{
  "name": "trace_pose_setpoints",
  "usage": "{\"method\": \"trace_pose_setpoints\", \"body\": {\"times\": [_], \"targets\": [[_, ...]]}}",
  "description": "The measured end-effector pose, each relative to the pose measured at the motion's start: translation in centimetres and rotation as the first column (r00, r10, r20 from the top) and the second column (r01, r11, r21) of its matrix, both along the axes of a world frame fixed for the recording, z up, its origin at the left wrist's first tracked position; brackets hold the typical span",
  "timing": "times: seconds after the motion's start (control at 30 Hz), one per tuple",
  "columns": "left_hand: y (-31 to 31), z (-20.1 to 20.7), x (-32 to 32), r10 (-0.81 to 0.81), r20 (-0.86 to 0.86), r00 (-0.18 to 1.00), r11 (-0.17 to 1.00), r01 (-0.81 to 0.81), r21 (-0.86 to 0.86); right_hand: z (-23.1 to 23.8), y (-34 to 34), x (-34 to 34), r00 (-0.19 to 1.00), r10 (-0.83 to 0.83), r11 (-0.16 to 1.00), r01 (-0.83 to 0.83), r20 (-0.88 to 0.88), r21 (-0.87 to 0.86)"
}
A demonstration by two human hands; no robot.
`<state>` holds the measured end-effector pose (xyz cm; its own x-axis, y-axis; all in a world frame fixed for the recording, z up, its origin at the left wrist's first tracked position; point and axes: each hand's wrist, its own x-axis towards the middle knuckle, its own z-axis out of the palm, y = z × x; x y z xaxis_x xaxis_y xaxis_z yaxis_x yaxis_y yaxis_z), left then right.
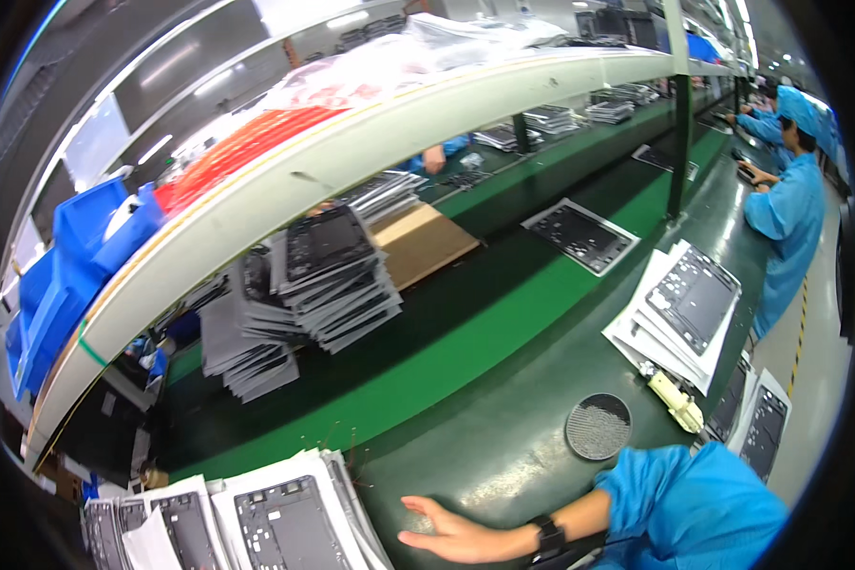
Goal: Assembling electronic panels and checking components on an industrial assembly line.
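My right hand (458, 540) reaches in from the right under a blue sleeve, a dark watch on its wrist. Its thumb stands apart from the fingers, and nothing is held. Just left of it are stacks of dark flat device panels (285, 521) layered with white sheets. Beyond my forearm sits a round dark dish (599, 427) full of tiny grey pieces, perhaps screws. A cream-coloured power tool (675, 403), which looks like an electric screwdriver, lies beside another stack of panels (693, 299) on white sheets. My left hand is out of view.
A green conveyor belt (446, 404) crosses the bench, carrying a framed dark panel (584, 235). Behind it rise tall panel stacks (337, 275) and a brown board (423, 245). A pale shelf (370, 123) overhangs with blue bins (57, 285). Co-workers in blue (793, 209) stand at right.
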<state>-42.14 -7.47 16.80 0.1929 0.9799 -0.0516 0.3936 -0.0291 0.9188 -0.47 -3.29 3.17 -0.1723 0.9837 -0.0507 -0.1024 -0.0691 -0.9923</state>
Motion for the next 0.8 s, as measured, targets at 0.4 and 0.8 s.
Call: {"method": "trace_pose_setpoints", "body": {"times": [0.4,0.8], "targets": [[1.3,-8.8,32.7,-0.353,0.639,0.684,0.695,0.649,-0.31,5.8,2.4,10.6,0.911,0.319,0.931,-0.353,0.26,0.095],[5.8,-17.8,42.1,-0.212,0.294,0.932,0.956,0.259,-0.134,14.4,7.4,36.9,0.723,-0.134,0.981,0.192,0.677,-0.011]]}}
